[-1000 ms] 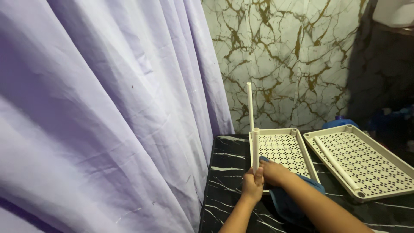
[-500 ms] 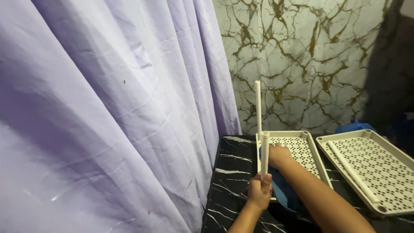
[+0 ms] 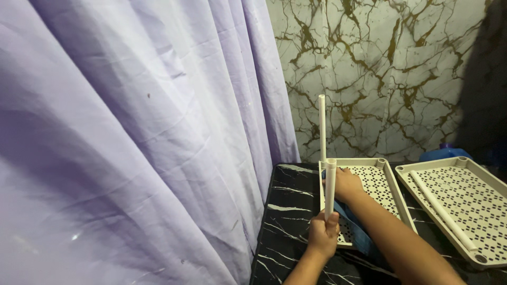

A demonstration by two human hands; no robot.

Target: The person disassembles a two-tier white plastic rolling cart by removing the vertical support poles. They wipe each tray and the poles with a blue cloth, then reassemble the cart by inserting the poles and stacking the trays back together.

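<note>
Two perforated trays (image 3: 364, 182) (image 3: 459, 203), three white tubes (image 3: 330, 184) (image 3: 321, 126) (image 3: 442, 211), two hands (image 3: 323, 235) (image 3: 346, 183), perhaps one blue tub (image 3: 441, 154).

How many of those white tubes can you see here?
3: one upright at the tray's far corner, one upright in the left hand, one lying in the right-side tray. Others may be hidden.

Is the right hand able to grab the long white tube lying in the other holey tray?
Probably yes. The right hand rests on the near perforated white plastic tray, and the long white tube lies uncovered in the neighbouring perforated tray just to its right. Nothing stands between them.
</note>
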